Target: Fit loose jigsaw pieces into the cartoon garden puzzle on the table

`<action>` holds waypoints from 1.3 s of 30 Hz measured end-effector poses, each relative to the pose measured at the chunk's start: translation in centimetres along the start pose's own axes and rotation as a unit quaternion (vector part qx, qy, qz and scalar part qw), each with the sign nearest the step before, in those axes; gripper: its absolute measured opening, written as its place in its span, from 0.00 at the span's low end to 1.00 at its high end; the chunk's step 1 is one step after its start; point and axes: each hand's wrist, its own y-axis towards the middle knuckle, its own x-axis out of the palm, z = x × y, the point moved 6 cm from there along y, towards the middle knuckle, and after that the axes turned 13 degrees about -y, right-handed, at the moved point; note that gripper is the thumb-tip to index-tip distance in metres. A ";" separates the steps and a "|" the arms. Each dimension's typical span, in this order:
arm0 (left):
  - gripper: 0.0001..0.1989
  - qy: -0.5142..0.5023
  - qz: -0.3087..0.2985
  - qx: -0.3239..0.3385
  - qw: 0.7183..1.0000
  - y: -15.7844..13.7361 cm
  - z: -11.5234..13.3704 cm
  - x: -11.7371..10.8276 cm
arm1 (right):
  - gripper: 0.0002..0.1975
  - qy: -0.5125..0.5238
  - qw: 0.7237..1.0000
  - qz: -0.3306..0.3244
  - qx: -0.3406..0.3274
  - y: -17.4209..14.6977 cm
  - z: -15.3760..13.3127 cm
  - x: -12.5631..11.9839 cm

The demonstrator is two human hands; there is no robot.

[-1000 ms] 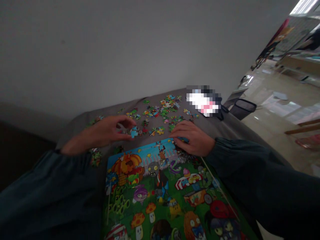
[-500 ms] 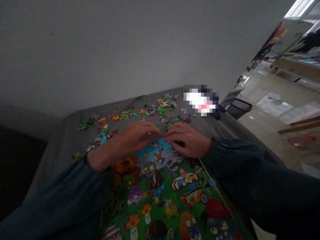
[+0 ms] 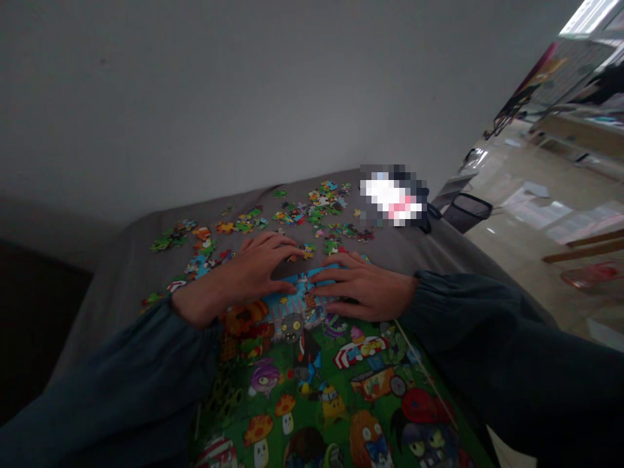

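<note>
**Left hand [image 3: 256, 268] and right hand [image 3: 361, 286] spread over rectangular blue-and-green cartoon jigsaw board [image 3: 316, 370]**

The board lies at the grey cloth-covered table's [image 3: 404, 250] near edge. Left thumb and fingers gape wide; right fingers fan out over the board's far right corner, touching or hovering, too dim to tell. Small multicoloured jigsaw pieces [image 3: 325, 201] lie toward the table's far edge.

Grey wall [image 3: 234, 97], glossy floor [image 3: 519, 231], pixelated item [image 3: 394, 196]

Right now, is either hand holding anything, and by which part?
No hold shows: the left hand is open, and the right hand lies spread over the puzzle near its top edge.
</note>
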 end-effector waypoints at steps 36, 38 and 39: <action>0.27 -0.095 0.156 -0.276 0.944 -9.3 -13.5 -9.6 | 0.17 -0.007 0.997 0.081 -0.001 -0.3 0.3 -0.7; 0.22 -0.111 0.129 -0.259 0.951 -7.9 -14.2 -7.7 | 0.17 -0.010 0.997 0.082 -0.003 -0.3 0.3 -0.6; 0.20 -0.120 0.117 -0.254 0.952 -7.5 -14.5 -7.0 | 0.17 -0.011 0.997 0.082 -0.003 -0.4 0.3 -0.6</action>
